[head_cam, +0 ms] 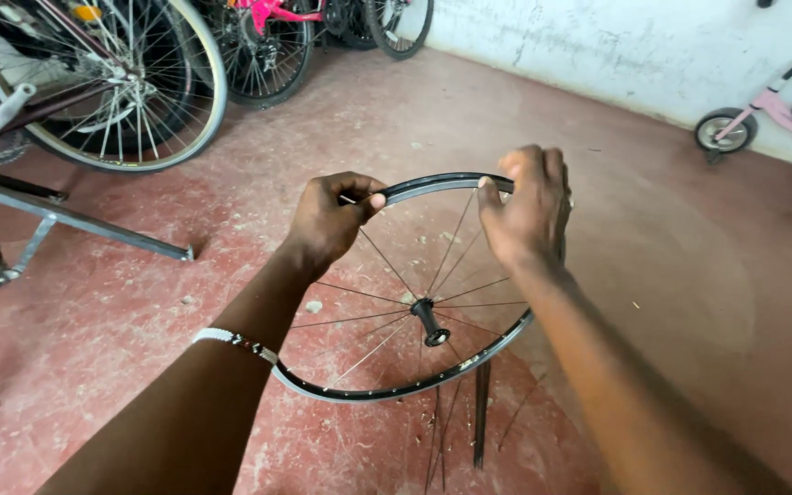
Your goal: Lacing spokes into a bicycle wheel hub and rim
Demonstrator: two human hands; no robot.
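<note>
Black rim: we see a bare bicycle wheel point(433, 367), no tyre on it, held tilted above the red floor point(671, 275) between both hands; our forearms cover part of its left and right edges.
Left hand: our left hand point(330, 220) is closed on the rim's upper left, thumb along the top; whether it also pinches the thin spoke point(382, 258) running from under the fingers, we cannot tell.
Right hand: our right hand point(529, 209) wraps over the rim's upper right, fingers curled round and hidden behind it.
Hub: a small black hub point(430, 323) sits at the centre, some spokes loose or missing.
Under the wheel: a dark upright post point(482, 412) stands below, its top hidden by the rim.
Around: a silver-rimmed bicycle point(103, 87) and metal stand point(66, 215) at left, cut off; a pink bicycle point(277, 18) behind; a pink tricycle point(781, 115) by the white wall point(616, 46), cut off.
</note>
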